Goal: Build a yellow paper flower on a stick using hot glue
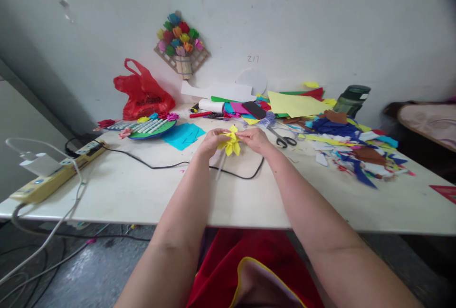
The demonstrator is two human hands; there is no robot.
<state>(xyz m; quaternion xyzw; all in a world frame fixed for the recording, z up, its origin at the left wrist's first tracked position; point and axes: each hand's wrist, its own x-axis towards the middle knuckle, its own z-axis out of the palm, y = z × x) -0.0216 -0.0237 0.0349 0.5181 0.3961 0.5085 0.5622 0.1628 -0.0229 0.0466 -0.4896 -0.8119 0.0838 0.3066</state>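
A yellow paper flower (232,144) with pointed petals is held up over the middle of the table, between my two hands. My left hand (213,140) is closed on its left side. From the right, the fingers of my right hand (254,139) pinch a petal near the top. A thin whitish stick (220,165) slants down below the flower; whether it is joined to it I cannot tell. Black-handled scissors (285,140) lie on the table to the right of my right hand. Blue paper sheets (184,136) lie left of my left hand.
Paper scraps (366,153) cover the table's right side. A black cable (160,167) crosses the table from a power strip (46,182). Behind are a red plastic bag (144,94), a phone (254,110) and a dark bottle (351,101). A green board (153,130) carries paper flowers.
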